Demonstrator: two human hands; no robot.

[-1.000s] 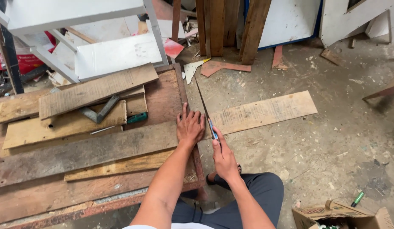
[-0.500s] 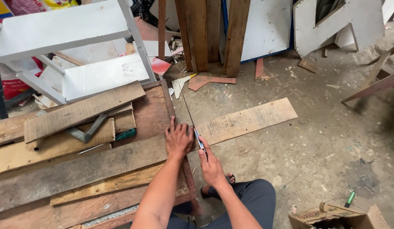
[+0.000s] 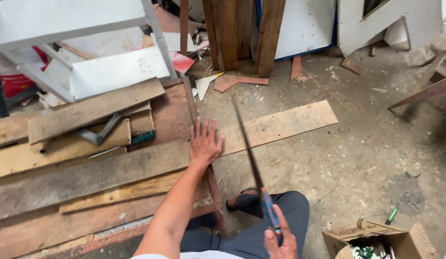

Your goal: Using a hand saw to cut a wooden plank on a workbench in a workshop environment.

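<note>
Wooden plank (image 3: 184, 153) is lying across the counter (image 3: 170, 110), its far end jutting out past the counter's right edge over the concrete floor (image 3: 357, 158). Your left hand (image 3: 205, 142) is pressing flat, fingers spread, right at that edge. Your right hand (image 3: 279, 238) is gripping the blue handle of a handsaw (image 3: 251, 163), whose blade seems lifted just beside the plank.
</note>
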